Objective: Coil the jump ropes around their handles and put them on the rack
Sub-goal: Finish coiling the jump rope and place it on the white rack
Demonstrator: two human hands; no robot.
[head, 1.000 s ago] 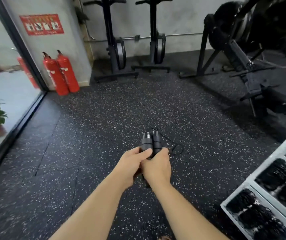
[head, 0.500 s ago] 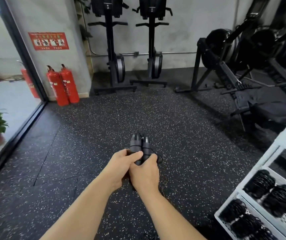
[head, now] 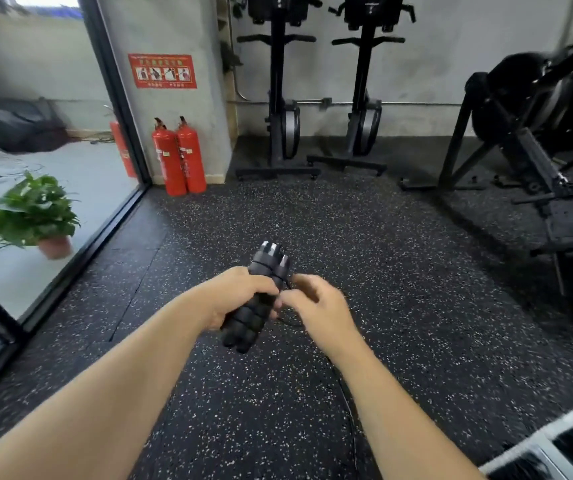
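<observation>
Over speckled rubber flooring [head: 399, 271] I see the left hand [head: 233, 296] clenching two ribbed black rope handles [head: 255, 315] mid-length, the right hand [head: 316, 306] pinching their thin black cord [head: 288, 321] alongside.

The red wall sign [head: 162, 71] carries lettering too blurred to read

2 jump-rope handles [head: 255, 306]: matt black ribbed grips, foam-like, with glossy silver-banded caps; thin, smooth black cord [head: 290, 322]. Rubber-like floor [head: 399, 271]: matt, rough, white-speckled. Red fire extinguishers [head: 179, 157]: glossy painted metal.
</observation>
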